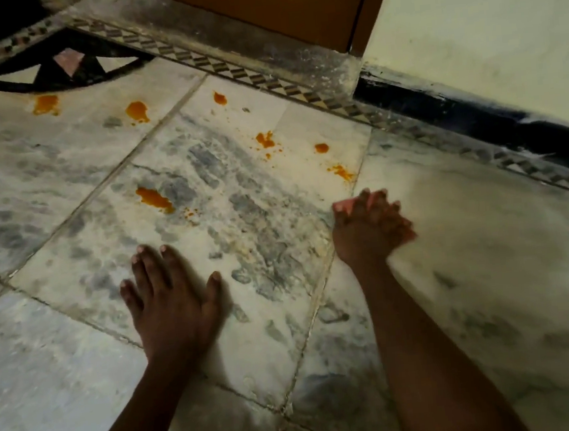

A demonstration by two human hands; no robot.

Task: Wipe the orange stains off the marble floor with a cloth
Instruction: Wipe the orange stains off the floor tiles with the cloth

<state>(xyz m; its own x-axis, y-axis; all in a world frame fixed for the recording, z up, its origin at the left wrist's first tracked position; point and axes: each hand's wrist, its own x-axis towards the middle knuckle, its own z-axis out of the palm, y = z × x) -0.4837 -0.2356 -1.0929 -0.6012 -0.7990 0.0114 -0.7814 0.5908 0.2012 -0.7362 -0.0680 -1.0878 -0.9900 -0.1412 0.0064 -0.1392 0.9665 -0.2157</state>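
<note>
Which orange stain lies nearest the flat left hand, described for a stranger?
Start at the large central marble floor tile where the left hand rests flat. Ahead of its fingertips lies an elongated orange stain. Unlike the rounder blots farther off, it is a slanted streak trailing tiny specks.

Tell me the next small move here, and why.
Probably push the right hand forward to the nearest orange stain. That hand seems to grip a blurred pale cloth just short of it, the stains look unwiped, and the left hand lies flat, bracing on the marble floor.
</note>
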